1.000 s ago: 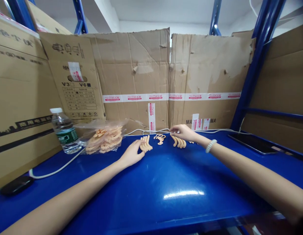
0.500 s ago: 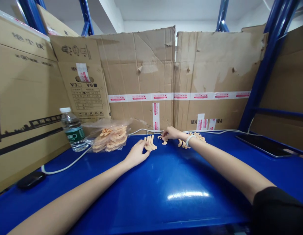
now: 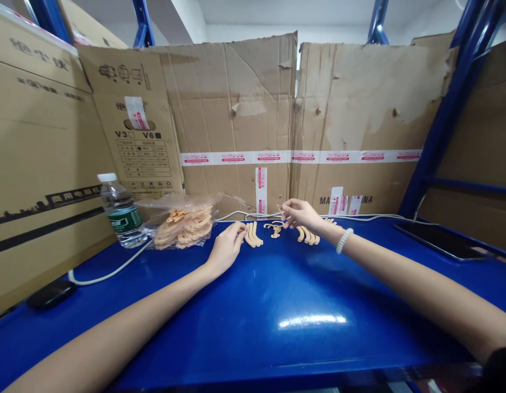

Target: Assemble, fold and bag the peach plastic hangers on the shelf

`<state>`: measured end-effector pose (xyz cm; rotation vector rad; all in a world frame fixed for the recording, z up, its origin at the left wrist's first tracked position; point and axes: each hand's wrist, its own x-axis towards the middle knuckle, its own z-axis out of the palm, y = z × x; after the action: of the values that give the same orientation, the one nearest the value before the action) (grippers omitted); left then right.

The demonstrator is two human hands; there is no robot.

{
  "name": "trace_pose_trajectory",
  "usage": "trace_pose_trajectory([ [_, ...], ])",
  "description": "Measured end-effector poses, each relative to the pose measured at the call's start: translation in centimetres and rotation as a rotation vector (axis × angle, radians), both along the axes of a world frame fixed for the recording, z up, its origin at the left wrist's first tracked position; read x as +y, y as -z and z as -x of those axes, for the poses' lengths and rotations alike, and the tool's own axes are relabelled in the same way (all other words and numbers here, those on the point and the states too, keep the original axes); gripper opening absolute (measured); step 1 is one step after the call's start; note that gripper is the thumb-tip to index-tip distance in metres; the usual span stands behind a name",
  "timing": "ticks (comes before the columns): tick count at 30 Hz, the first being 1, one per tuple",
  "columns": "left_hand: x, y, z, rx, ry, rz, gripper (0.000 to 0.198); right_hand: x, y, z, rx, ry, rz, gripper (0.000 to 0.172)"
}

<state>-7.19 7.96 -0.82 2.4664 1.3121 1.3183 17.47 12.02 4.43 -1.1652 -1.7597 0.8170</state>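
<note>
My left hand rests on the blue table beside a row of pale, curved wooden-looking strips. Its thumb and fingers are drawn together at the row's left edge; whatever they pinch, if anything, is hidden. Small curled pale pieces lie in the middle. Just above and right of them hovers my right hand, fingers bent and closed at the tips, and anything in them is too small to make out. Another group of curved strips lies below my right wrist, with more pale pieces partly behind it.
A clear plastic bag of pale pieces sits left of my left hand, with a water bottle beside it. A white cable runs to a black device. A dark tablet-like slab lies right. Cardboard stands behind.
My right hand has lifted and moved slightly right, away from the small middle pieces. My left hand has shifted a little left off the strips, uncovering more of them. The view has tilted slightly.
</note>
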Motion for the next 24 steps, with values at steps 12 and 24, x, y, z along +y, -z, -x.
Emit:
trace_pose_trajectory([
  [12,-4.7,-2.2,-3.6,-0.488,0.29,0.257,0.018,-7.5,4.2,0.3,0.613,-0.099,0.315,0.027],
  [24,-5.8,0.2,-5.2,-0.711,0.374,0.579,0.06,-8.6,4.2,0.0,0.69,-0.092,0.414,0.036],
])
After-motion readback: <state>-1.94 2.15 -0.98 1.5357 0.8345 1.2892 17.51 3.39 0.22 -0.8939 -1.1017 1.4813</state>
